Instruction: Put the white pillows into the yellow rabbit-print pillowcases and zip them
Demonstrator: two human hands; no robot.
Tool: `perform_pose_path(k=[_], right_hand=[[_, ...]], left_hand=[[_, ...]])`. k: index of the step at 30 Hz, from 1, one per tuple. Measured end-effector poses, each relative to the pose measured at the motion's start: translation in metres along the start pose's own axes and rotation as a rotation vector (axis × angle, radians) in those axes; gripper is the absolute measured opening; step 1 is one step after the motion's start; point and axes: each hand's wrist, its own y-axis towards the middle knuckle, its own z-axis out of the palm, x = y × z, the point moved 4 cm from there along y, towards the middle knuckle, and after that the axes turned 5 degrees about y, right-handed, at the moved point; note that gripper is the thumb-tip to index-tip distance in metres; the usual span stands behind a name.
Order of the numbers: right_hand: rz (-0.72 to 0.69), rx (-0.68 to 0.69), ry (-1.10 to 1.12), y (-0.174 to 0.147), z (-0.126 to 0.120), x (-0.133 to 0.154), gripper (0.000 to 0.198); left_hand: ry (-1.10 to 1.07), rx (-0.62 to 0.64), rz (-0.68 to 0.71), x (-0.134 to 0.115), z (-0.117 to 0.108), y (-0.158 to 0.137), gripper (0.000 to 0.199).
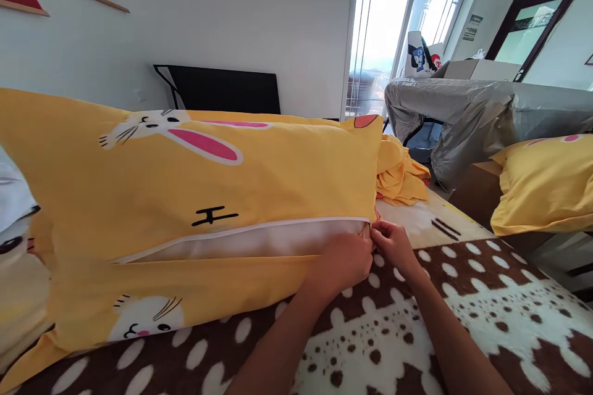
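A long yellow pillowcase [287, 179] with white rabbits printed on it stands on its long side, filled out by a pillow. Along its lower front a zipper [259, 224] gapes, and the white pillow [241, 241] shows through the slit. My left hand [345, 256] is closed at the right end of this opening, gripping the cloth by the zipper, its fingertips mostly hidden. Close beside it, my right hand [393, 243] pinches the pillowcase's edge at the same corner. The zipper's slider is too small to make out.
Under the pillow lies a brown and cream spotted blanket [370, 345]. Crumpled yellow cloth [402, 173] rests behind the right corner. Another yellow pillow [546, 182] sits at the right on a cardboard box [477, 194]. Beyond stands a plastic-covered table [482, 99].
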Motion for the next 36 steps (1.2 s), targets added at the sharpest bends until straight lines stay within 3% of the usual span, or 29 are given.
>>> perform_pose_path(k=[8,12,17,26,36], right_hand=[[0.061,0.08,0.109,-0.001,-0.004,-0.002,0.012],[0.059,0.102,0.133,-0.003,-0.006,0.001,0.012],[0.079,0.114,0.154,-0.006,-0.006,0.002,0.01],[0.042,0.137,0.177,-0.008,-0.006,0.007,0.009],[0.037,0.203,0.155,-0.008,-0.004,0.002,0.009]], left_hand=[[-0.092,-0.14,-0.098,0.006,0.007,0.003,0.026],[-0.182,-0.214,-0.06,0.003,0.008,0.004,0.023],[-0.201,-0.197,-0.06,0.001,0.01,0.006,0.024],[-0.145,-0.231,-0.235,0.002,0.007,0.006,0.027],[-0.172,-0.208,-0.287,0.005,0.027,0.01,0.024]])
